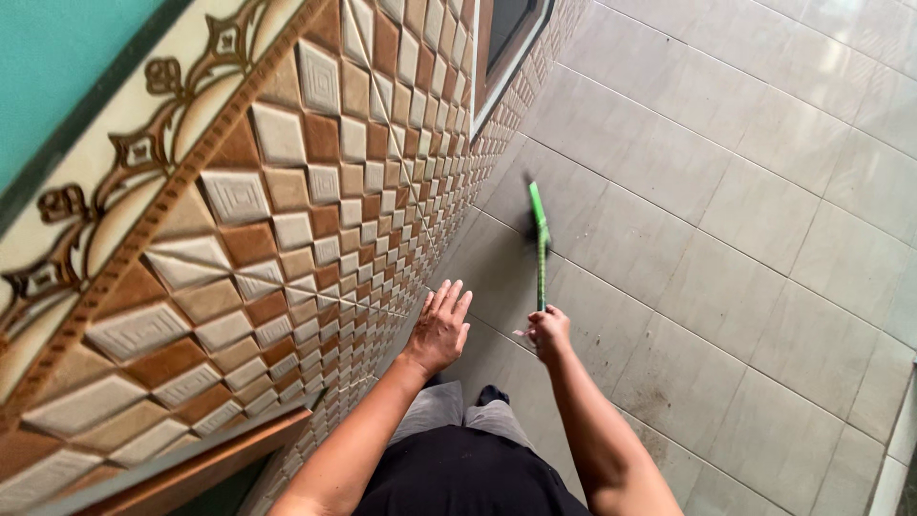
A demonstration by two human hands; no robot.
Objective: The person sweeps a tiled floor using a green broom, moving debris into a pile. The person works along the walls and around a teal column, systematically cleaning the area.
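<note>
We wear a black top (468, 478), grey trousers (458, 409) and a dark shoe (492, 393); our forearms are bare, without sleeves.

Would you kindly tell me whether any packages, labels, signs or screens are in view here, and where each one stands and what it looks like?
None are in view: no package, label, sign or screen.
What shows instead is a patterned brown and cream tiled wall on the left.
A grey tiled floor lies on the right.
The right hand grips a thin green broom.
The left hand is open by the wall.
</note>
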